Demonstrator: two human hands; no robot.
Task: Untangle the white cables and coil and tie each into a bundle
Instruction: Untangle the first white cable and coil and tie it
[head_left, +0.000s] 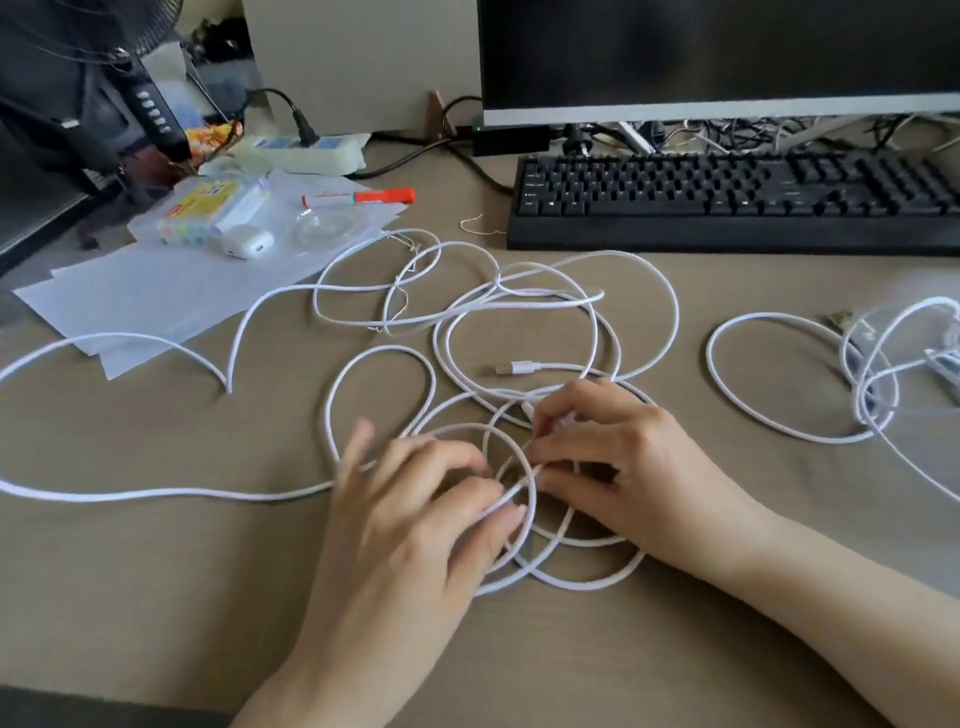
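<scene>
Both hands pinch strands of the tangle (519, 322) in front of the keyboard (737, 200): left hand (415, 519), right hand (613, 457). No writing is legible.

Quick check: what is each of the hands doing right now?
Left hand: fingers curled, pinching a strand of the white cable tangle.
Right hand: fingertips pinching the same tangle.

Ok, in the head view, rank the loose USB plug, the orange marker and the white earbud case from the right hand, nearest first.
From the right hand:
1. USB plug, just beyond its fingers, inside the tangle.
2. Orange marker, far left, on the papers.
3. White earbud case, farther left, on the papers too.
</scene>
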